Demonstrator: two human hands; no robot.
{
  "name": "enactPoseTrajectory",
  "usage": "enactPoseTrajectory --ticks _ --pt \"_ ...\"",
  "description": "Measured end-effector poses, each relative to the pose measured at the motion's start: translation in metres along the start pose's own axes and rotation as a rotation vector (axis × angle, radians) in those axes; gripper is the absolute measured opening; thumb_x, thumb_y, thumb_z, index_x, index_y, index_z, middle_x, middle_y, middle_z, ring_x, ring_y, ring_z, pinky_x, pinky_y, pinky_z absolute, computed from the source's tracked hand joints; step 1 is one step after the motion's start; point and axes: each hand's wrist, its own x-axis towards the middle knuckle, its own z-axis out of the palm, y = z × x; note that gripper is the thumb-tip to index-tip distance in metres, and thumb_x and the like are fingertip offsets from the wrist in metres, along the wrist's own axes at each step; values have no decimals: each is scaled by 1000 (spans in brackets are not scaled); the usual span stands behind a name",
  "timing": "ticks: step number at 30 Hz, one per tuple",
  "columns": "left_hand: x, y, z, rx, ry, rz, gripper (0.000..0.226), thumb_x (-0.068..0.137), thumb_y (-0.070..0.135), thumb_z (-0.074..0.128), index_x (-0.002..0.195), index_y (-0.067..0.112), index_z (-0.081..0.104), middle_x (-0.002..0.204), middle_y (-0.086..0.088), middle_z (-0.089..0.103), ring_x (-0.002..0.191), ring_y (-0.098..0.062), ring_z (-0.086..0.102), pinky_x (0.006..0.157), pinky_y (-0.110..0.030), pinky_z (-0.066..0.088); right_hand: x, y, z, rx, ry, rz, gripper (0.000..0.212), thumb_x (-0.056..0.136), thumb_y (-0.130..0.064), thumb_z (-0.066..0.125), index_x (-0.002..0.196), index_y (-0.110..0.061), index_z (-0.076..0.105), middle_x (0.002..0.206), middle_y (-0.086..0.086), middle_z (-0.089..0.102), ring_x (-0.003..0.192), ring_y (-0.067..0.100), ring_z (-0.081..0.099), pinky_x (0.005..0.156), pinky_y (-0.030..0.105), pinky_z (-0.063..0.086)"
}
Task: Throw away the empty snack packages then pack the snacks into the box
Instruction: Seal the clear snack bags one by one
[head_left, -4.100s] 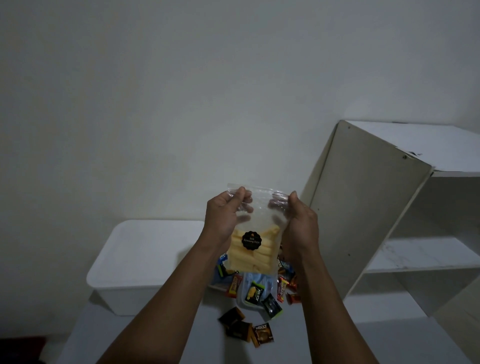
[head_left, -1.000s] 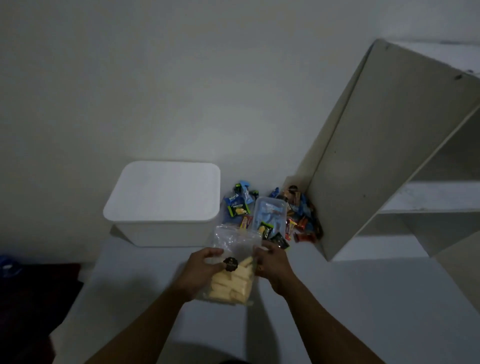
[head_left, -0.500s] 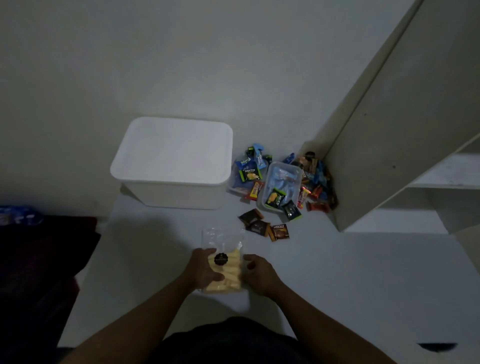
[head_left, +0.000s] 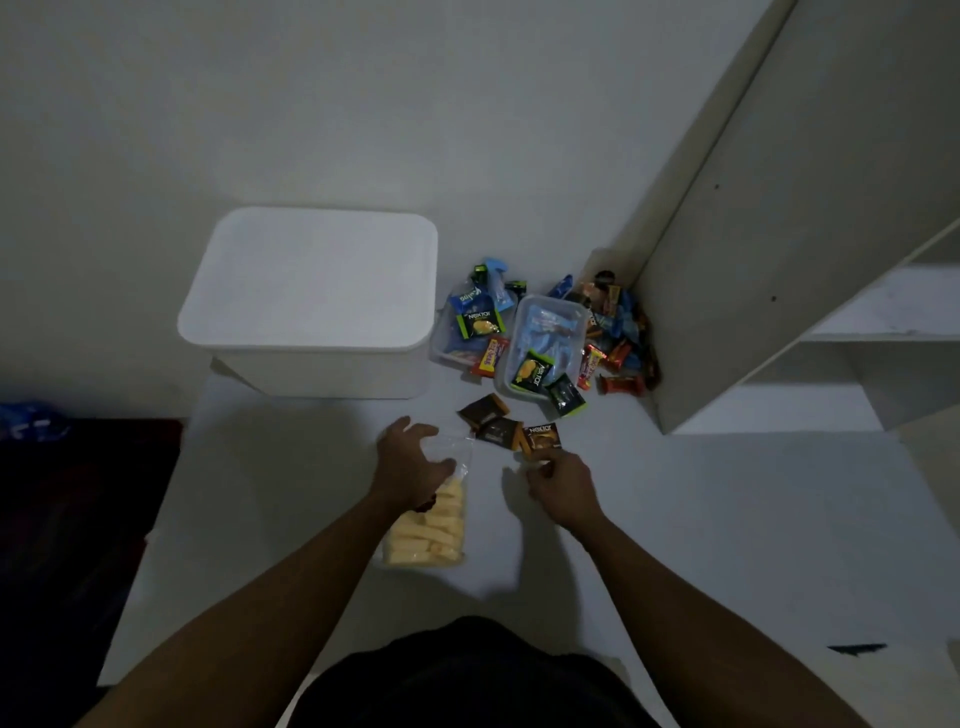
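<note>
the left grip (head_left: 413, 457) is closed over the slack top of the bag of yellow sticks (head_left: 431, 525), thumb and fingers pinching the plastic, likely to steady it flat on the worktop (head_left: 701, 519). the right grip (head_left: 558, 483) is curled just beside the brown packets (head_left: 493, 423); whether it holds one i cannot tell. the white box (head_left: 311, 291) looks lidded, so packing probably waits on opening it. other snacks (head_left: 613, 332) lie heaped against the shelf unit (head_left: 779, 234).
</note>
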Motion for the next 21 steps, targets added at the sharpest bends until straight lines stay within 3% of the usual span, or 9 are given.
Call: enactPoseTrajectory --ticks 2,6,10,13,17,19,21 --pt "13 21 9 -47 -7 12 73 57 51 68 110 0 70 124 -30 60 129 -44 48 106 -48 38 13 6 -21 4 112 17 19 92 -13 59 105 -8 73 78 6 71 68 20 69 69 29 56" --pt "42 84 16 -62 -133 105 43 73 16 83 111 2 68 124 -20 59 124 -31 50 96 -23 35 39 19 -63 36 238 10 18 95 -12 57 102 -7 72 82 11 74 73 22 70 67 25 50" --pt "78 134 31 -71 -163 182 43 78 20 80 116 7 65 122 -11 55 119 -25 49 98 -32 40 73 24 -96 68 277 24 20 96 -15 56 99 -7 74 83 12 73 76 25 70 66 26 46" --pt "108 167 42 -75 -167 213 40 81 20 78 116 5 65 121 -10 57 114 -21 53 94 -27 40 96 19 -117 104 304 14 19 95 -9 56 96 -6 74 87 14 72 75 20 63 67 23 39" --pt "152 206 52 -118 -180 252 14 83 11 73 92 12 63 93 -3 51 86 -13 48 76 -27 38 126 2 -140 157 300 16 18 95 -4 55 94 2 72 79 13 67 71 19 57 60 23 35" --pt "176 218 60 -99 -182 268 18 83 12 74 97 13 63 94 -4 51 86 -14 49 79 -27 39 151 1 -143 192 290 26 19 96 -5 55 92 2 72 84 17 71 72 20 59 63 25 41" --pt "199 226 70 -75 -198 254 30 85 17 73 113 9 65 106 -11 57 98 -20 55 87 -29 44 176 -2 -143 191 298 46 18 97 -10 55 95 -2 71 93 16 73 80 20 61 69 25 43"
